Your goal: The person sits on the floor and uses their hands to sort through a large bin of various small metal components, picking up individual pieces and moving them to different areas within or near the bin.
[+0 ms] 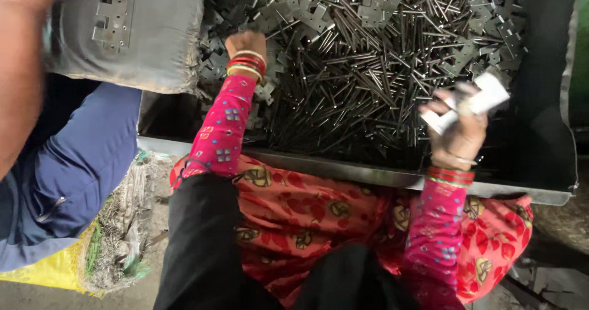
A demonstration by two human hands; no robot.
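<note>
My left hand (245,43) reaches into a dark metal tray (368,176) heaped with thin steel pins (362,71) and flat hinge plates (307,12); its fingers are buried among the parts, so their grip is hidden. My right hand (457,129) hovers over the tray's right side, closed around a pale folded metal piece (481,98), blurred by motion. Both wrists wear red and gold bangles below pink patterned sleeves.
Another person's arm (21,65) and blue sleeve (80,163) fill the left side beside a grey sack (159,34) with a hinge (113,19) lying on it. A yellow woven bag (55,270) sits at lower left. The tray's rim crosses my lap.
</note>
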